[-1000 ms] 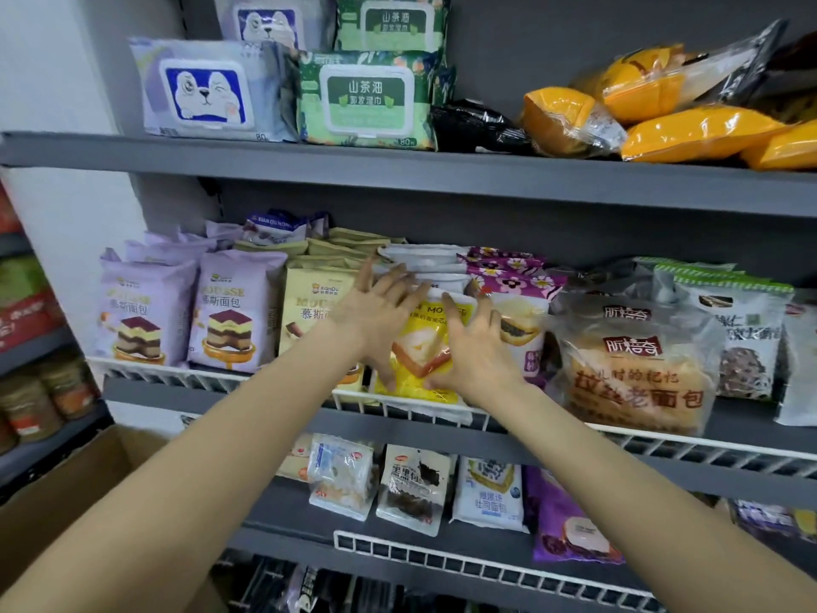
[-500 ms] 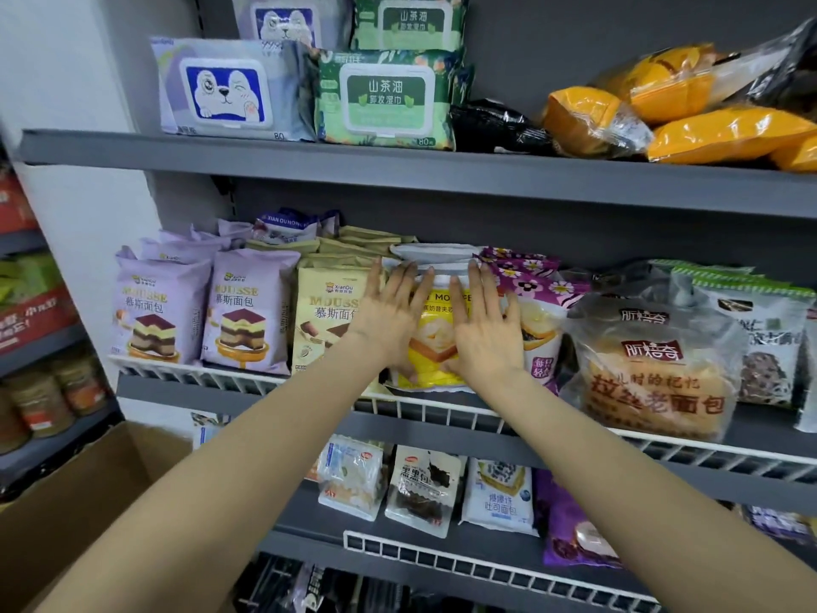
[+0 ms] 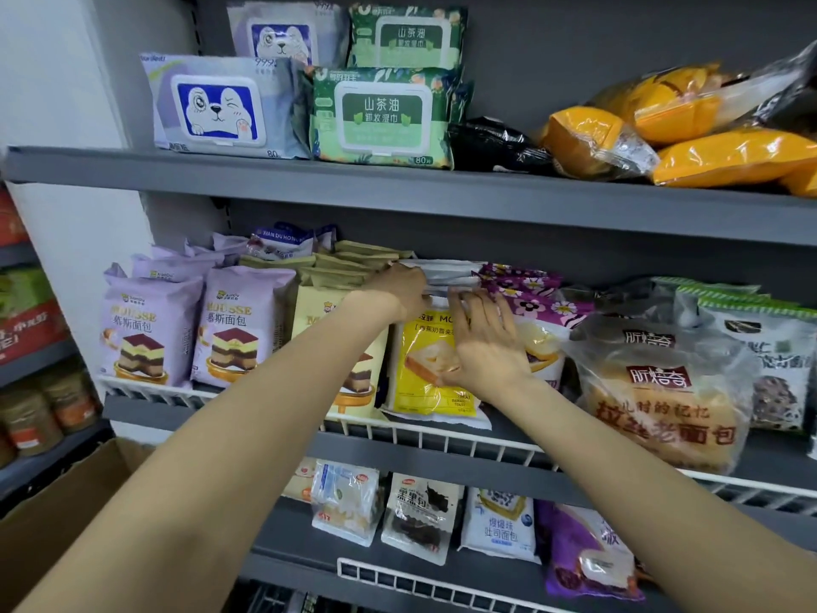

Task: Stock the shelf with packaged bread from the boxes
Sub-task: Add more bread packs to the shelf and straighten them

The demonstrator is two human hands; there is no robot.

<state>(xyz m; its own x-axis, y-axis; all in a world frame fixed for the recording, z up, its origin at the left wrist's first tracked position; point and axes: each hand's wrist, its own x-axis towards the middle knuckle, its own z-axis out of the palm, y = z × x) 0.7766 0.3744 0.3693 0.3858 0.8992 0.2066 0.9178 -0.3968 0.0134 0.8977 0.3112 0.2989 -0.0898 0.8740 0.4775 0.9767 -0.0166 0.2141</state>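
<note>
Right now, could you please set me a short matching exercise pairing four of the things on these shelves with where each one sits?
Things:
1. yellow toast packet
2. green wipes pack
3. purple cake packets
4. black snack packet

Places:
A. top shelf, right of the dog-face wipes
B. middle shelf, far left
C. bottom shelf, behind the white wire rail
D. middle shelf, under the right hand

Pairs: 1-D, 2-A, 3-B, 4-C
</note>
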